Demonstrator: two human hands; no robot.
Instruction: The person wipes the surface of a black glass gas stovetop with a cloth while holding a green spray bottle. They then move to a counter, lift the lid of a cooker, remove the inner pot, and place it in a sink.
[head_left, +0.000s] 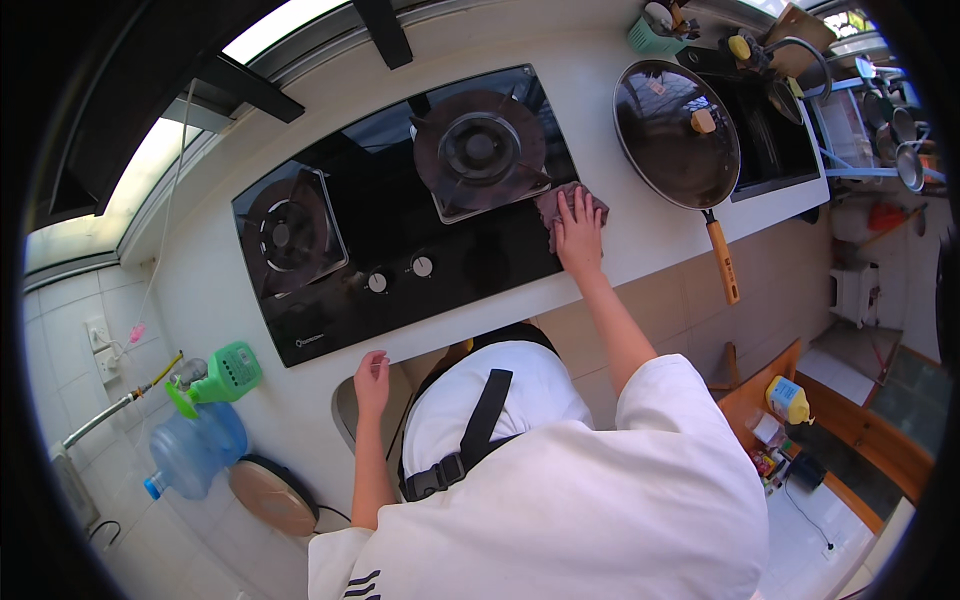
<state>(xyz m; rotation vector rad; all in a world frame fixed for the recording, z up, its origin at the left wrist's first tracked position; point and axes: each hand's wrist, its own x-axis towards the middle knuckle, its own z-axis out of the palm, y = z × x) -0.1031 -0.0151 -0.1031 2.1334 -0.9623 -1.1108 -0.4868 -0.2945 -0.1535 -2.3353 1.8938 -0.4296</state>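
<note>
My right hand (580, 234) lies with spread fingers on a crumpled mauve cloth (550, 212), pressing it down at the right edge of a black glass gas hob (480, 251). Part of the cloth rests on the glass and part on the white countertop. My left hand (373, 381) hangs at the counter's front edge with nothing in it, its fingers loosely curled. Two burners with round pan supports stand on the hob, the right burner (478, 148) near the cloth and the left burner (282, 234) farther away. Two control knobs (422, 266) sit near the hob's front.
A lidded frying pan (675, 139) with a wooden handle sits right of the hob, partly over the black sink (780, 150). A mint-green utensil basket (656, 39) stands behind. At left are a green spray bottle (234, 373), a blue water jug (199, 450) and a round appliance (271, 496).
</note>
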